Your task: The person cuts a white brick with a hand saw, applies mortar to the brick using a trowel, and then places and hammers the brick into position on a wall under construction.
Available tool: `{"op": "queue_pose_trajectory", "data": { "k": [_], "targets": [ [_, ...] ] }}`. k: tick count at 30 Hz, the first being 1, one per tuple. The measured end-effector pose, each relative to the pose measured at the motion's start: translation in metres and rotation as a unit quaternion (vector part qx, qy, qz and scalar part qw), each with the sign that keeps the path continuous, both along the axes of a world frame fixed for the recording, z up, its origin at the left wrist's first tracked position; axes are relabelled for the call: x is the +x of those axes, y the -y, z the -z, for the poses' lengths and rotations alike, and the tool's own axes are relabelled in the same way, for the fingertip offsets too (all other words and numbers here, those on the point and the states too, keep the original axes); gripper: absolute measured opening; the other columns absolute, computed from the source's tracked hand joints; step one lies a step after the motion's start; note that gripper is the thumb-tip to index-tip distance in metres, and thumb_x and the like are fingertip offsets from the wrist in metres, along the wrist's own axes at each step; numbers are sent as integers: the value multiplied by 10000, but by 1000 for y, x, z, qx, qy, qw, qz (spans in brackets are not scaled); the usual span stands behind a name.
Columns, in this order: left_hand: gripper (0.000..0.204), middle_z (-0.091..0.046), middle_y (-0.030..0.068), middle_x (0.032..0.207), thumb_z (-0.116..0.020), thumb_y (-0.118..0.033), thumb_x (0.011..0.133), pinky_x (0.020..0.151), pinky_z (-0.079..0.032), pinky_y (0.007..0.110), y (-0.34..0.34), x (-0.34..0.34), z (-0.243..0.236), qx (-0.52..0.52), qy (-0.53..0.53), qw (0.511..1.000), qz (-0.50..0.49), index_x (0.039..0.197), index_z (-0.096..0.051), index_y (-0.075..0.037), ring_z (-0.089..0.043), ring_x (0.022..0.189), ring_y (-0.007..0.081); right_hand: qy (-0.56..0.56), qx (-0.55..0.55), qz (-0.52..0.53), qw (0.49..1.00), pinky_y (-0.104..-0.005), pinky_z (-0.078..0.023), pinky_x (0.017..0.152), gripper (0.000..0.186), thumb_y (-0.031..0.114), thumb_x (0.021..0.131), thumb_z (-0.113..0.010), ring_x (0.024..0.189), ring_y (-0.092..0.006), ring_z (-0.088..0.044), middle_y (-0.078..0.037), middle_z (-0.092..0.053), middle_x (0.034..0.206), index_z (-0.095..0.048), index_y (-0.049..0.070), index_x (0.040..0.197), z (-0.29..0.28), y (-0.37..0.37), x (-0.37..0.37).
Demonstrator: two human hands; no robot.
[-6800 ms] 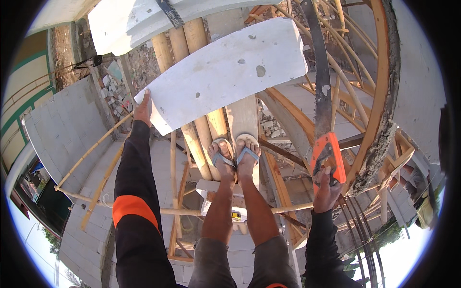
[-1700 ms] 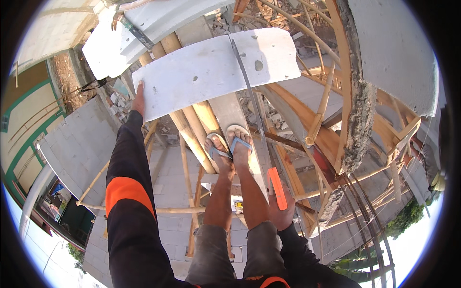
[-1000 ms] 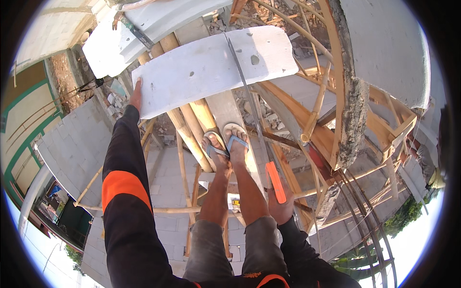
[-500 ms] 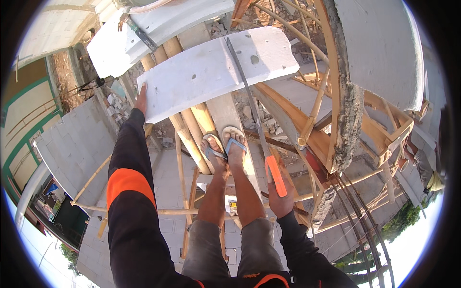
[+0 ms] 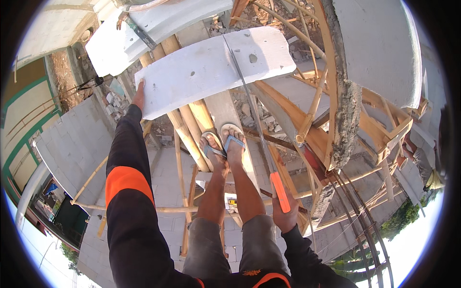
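Observation:
A long white lightweight concrete block (image 5: 192,74), with a few small pits in its face, lies across bamboo poles (image 5: 192,120) in front of my feet. My left hand (image 5: 139,96) grips its left end, thumb showing along the edge and the other fingers mostly hidden. In my right hand (image 5: 284,218) is the orange handle of a handsaw (image 5: 257,120), fingers wrapped round it. The saw's blade runs away from me over the right part of the block, its tip at the far edge. Whether the teeth have cut in, I cannot tell.
My sandalled feet (image 5: 223,144) stand on a narrow plank (image 5: 223,108) beside the poles, high above block walls. More white blocks (image 5: 110,50) lie far left, with a tool (image 5: 139,31) on them. Timber formwork (image 5: 331,96) rises at right, by upright steel bars (image 5: 360,216). Another person (image 5: 420,163) is far right.
My right hand has drawn the handsaw a little back toward me, its handle now lower in view. My left hand stays on the block's end.

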State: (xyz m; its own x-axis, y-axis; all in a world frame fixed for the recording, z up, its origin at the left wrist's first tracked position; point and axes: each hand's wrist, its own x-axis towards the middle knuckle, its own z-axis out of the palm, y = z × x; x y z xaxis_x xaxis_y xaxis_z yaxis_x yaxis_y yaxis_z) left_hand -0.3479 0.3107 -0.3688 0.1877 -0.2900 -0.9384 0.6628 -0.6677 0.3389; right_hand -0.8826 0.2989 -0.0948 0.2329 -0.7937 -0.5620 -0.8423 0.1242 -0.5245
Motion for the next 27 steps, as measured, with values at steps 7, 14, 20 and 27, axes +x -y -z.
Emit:
{"op": "queue_pose_trajectory", "data": {
  "k": [7,14,20,27],
  "targets": [
    [688,-661,93,1130,-391,-606,965,869,-536,340,-12,3,22,-20,68,997,44,1331,-507,-36,-673,929,213,-3,-13,26,1000,-358,-489,648,273,51,892,-590,731,-287,-619,-161,-632,876,-611,-14,1156,4,-22,-18],
    [675,-659,90,1138,-410,-602,959,861,-530,329,-27,0,34,-28,45,998,26,1314,-529,-39,-668,946,206,56,98,93,989,-329,-490,652,349,36,856,-580,664,-259,-555,-150,-619,815,-581,-34,1197,15,42,38],
    [650,-667,74,1103,-442,-596,951,839,-531,331,-29,14,13,-3,44,999,-17,1288,-554,-51,-666,920,207,42,-48,-58,996,-356,-502,642,270,60,873,-632,728,-300,-647,-195,-635,824,-600,-25,1127,-22,0,14],
    [671,-663,92,1137,-450,-597,951,837,-532,337,-58,32,45,-41,50,996,-54,1316,-537,-41,-666,925,220,20,15,4,1000,-345,-511,640,233,91,910,-606,727,-310,-661,-199,-640,864,-606,-25,1112,-7,-2,15]
  ]
}}
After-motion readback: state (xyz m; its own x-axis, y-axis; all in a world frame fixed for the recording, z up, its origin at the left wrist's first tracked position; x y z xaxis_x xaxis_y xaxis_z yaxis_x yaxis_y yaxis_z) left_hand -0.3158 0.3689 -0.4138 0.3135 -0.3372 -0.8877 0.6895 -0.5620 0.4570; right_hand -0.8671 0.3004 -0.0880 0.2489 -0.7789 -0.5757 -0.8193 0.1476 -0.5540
